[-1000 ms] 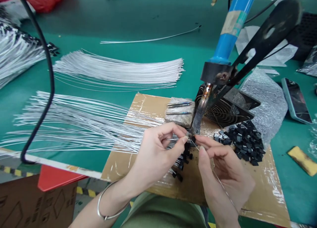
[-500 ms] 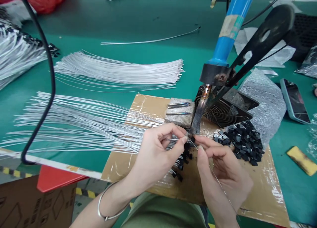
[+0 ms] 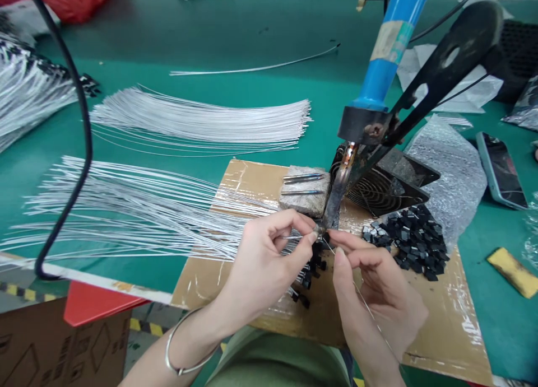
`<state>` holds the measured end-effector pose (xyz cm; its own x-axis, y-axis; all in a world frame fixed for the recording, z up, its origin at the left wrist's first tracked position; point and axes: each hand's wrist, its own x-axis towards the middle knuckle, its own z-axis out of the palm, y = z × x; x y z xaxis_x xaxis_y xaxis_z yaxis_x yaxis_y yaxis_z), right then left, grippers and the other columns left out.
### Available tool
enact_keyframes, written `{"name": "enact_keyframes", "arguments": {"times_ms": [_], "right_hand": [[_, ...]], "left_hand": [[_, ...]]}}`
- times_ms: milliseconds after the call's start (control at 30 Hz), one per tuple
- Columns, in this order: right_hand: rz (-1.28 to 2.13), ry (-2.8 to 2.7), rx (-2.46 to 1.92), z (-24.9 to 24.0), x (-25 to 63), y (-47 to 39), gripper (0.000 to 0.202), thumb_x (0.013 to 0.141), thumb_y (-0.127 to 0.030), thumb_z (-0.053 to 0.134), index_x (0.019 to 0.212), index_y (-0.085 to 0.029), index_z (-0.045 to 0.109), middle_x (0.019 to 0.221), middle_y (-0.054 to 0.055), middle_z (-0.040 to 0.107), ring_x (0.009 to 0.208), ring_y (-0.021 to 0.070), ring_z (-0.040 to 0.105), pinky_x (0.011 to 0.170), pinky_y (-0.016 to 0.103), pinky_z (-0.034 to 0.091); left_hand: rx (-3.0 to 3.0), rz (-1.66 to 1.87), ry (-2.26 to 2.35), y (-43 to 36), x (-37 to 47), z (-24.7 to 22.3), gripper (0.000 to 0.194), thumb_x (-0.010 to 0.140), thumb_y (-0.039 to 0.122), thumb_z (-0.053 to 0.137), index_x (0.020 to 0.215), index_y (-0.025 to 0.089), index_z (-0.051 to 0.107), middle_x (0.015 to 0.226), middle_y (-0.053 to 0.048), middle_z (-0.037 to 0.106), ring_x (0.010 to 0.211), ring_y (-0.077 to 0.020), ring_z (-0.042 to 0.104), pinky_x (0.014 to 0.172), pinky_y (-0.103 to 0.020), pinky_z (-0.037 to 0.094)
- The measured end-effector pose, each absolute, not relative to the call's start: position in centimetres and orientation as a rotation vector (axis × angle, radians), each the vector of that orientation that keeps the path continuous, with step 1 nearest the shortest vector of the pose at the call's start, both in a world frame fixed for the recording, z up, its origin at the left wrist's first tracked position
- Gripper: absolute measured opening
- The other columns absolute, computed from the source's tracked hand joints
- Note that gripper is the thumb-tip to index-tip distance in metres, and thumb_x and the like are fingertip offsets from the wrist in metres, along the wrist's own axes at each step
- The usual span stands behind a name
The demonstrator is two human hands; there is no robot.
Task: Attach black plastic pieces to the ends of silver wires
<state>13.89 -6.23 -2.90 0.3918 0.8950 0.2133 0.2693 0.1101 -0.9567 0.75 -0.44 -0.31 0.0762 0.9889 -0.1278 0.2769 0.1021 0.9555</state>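
Left hand (image 3: 273, 264): thumb and index finger pinch a white wire (image 3: 290, 237) just beside the tip of the upright, slightly tilted soldering iron (image 3: 373, 87). Right hand (image 3: 378, 300): thumb and index finger pinch a thin strand (image 3: 370, 311), apparently solder, leading toward that tip. Black connectors (image 3: 420, 241) lie piled at right, partly on the cardboard (image 3: 445, 325).

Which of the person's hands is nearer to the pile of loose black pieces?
Right. In the picture, the right hand is just below and left of the pile of loose black pieces; the left hand is farther left.
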Motion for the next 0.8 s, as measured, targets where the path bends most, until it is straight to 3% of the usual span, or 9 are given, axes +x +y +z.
{"name": "enact_keyframes", "arguments": {"times_ms": [800], "right_hand": [[0.555, -1.19, -1.424, -3.09, 13.71, -6.16, 0.014, 0.094, -0.015, 0.071, 0.083, -0.022, 0.065, 0.104, 0.009, 0.083, 0.095, 0.0199, 0.081, 0.086, 0.03, 0.064]], "left_hand": [[1.373, 0.907, 1.388, -0.58, 0.63, -0.24, 0.01, 0.08, 0.018, 0.066, 0.07, 0.018, 0.07, 0.078, -0.005, 0.077, 0.068, -0.0162, 0.065, 0.049, -0.024, 0.036]]}}
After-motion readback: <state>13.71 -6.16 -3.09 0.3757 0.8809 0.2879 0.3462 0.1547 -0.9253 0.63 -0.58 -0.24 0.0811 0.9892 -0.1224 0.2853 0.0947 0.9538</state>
